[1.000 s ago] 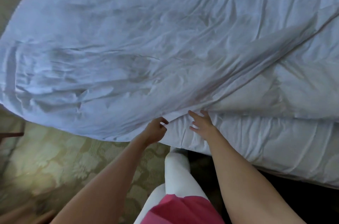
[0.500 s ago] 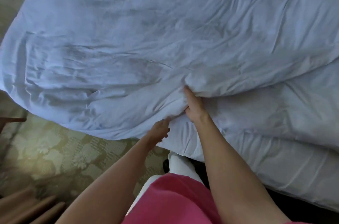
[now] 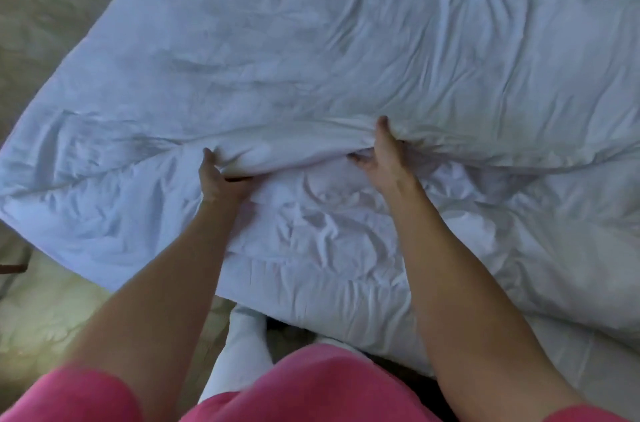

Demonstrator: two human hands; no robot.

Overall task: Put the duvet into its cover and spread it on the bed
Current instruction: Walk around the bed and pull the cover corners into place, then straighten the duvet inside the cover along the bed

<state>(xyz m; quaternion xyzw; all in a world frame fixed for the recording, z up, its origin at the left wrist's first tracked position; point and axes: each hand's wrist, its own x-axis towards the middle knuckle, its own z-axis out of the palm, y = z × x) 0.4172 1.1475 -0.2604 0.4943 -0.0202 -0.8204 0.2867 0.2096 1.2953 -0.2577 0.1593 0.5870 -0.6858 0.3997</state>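
The cover (image 3: 311,51) lies spread wide over the bed, pale and creased, its near edge bunched into a thick roll across the middle of the view. Below that roll the duvet (image 3: 332,234) shows bare, white and crumpled, running to the bed's near side and off to the right. The left hand (image 3: 216,179) grips the rolled edge, thumb on top of the fold and fingers tucked out of sight beneath it. The right hand (image 3: 382,158) is clamped on the same edge further right, thumb pressed up over the roll, fingers curled under the cloth between cover and duvet. Both arms reach forward, well apart, with the roll stretched taut between the two hands. The cover's left corner hangs off the bed over the carpet (image 3: 52,300), which is patterned and greenish. Nearest the camera sit a pink garment (image 3: 311,383) and a white-clad leg (image 3: 242,356), standing just beside the bed's edge.
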